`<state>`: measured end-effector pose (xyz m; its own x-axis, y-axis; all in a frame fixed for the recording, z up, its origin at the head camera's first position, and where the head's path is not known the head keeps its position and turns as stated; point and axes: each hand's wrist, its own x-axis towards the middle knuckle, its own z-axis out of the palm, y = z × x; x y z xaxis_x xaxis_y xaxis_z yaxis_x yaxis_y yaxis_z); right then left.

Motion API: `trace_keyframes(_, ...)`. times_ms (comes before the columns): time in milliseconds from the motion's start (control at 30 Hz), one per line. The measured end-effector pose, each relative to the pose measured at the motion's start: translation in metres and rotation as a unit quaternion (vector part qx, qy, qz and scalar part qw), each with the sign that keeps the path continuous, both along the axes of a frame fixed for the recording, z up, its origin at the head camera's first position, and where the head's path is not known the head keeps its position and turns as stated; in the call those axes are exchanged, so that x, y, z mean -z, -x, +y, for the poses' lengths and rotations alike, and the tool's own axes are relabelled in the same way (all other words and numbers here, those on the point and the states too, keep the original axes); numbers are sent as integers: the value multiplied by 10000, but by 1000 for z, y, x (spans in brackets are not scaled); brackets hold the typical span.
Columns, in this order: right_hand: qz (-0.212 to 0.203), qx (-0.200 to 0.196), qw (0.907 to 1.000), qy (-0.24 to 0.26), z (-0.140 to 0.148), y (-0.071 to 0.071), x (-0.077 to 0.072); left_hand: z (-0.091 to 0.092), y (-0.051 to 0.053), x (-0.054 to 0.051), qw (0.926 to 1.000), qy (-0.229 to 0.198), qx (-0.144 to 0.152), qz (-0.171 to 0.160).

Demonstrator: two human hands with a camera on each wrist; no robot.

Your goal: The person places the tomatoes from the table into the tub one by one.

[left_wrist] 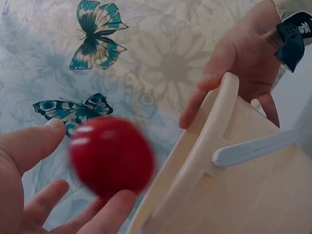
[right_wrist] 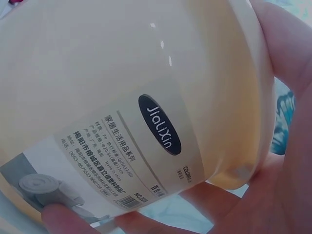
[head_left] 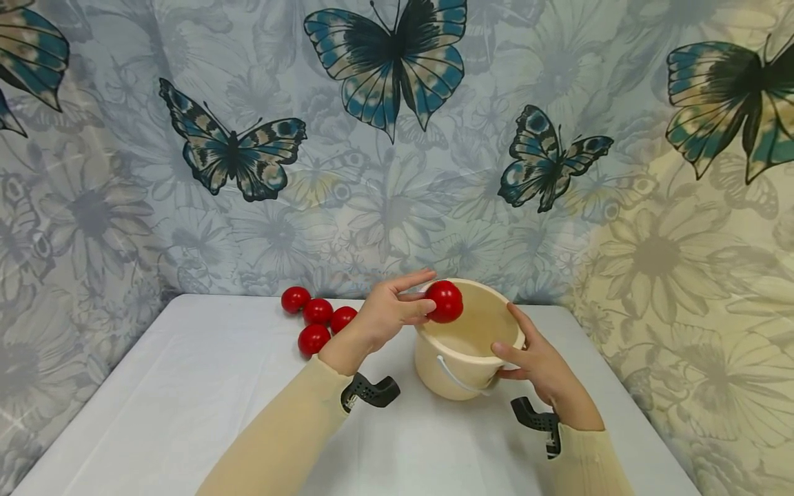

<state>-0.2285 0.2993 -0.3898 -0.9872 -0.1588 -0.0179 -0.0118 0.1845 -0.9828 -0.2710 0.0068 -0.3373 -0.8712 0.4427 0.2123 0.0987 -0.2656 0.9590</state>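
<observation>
A shiny red ball (head_left: 444, 302) is over the left side of the mouth of a cream plastic bucket (head_left: 455, 372). My left hand (head_left: 391, 310) is beside the ball with fingers spread. In the left wrist view the ball (left_wrist: 113, 157) is blurred and overlaps one fingertip; the thumb looks apart from it. On the other side, my right hand (head_left: 540, 362) grips the bucket's rim, thumb and fingers on opposite faces of the wall. A printed label (right_wrist: 131, 156) covers part of the bucket's side in the right wrist view.
Several more red balls (head_left: 314, 340) lie in a group on the white table (head_left: 155, 399), left of the bucket. The bucket's pale handle (head_left: 455, 377) hangs down its front. A butterfly-patterned cloth (head_left: 397, 207) stands behind the table.
</observation>
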Motion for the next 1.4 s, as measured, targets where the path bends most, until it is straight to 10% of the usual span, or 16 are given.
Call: trace_keyframes(1400, -41, -22, 10000, 11, -1, -4, -3, -42, -31, 5, 9986, 129, 135, 499)
